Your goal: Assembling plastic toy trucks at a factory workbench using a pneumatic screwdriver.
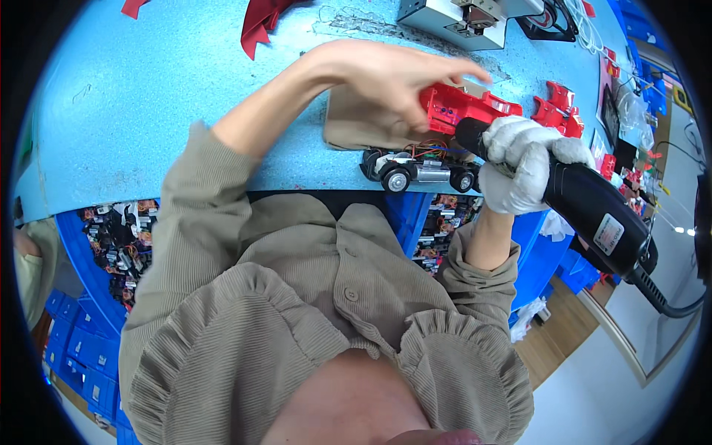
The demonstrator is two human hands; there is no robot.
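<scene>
My bare left hand (389, 78) is at the left end of a red plastic toy vehicle body (463, 106). Its thumb and fingers are spread around that end, slightly blurred, and I cannot tell how firmly they touch it. Around the grip of a black corded handheld power tool (593, 200) my white-gloved right hand (526, 159) is closed. The tool's dark front end meets or overlaps the near edge of the red body. Just below lies a black and silver toy vehicle chassis (423, 170), with wheels and thin coloured wires on top.
A brown pad (348, 122) lies under the work. More red plastic parts (558, 110) are to the right, and red scraps (259, 26) lie farther back. A metal machine (463, 22) stands at the far side. Blue bins (93, 274) of small parts sit below the table edge.
</scene>
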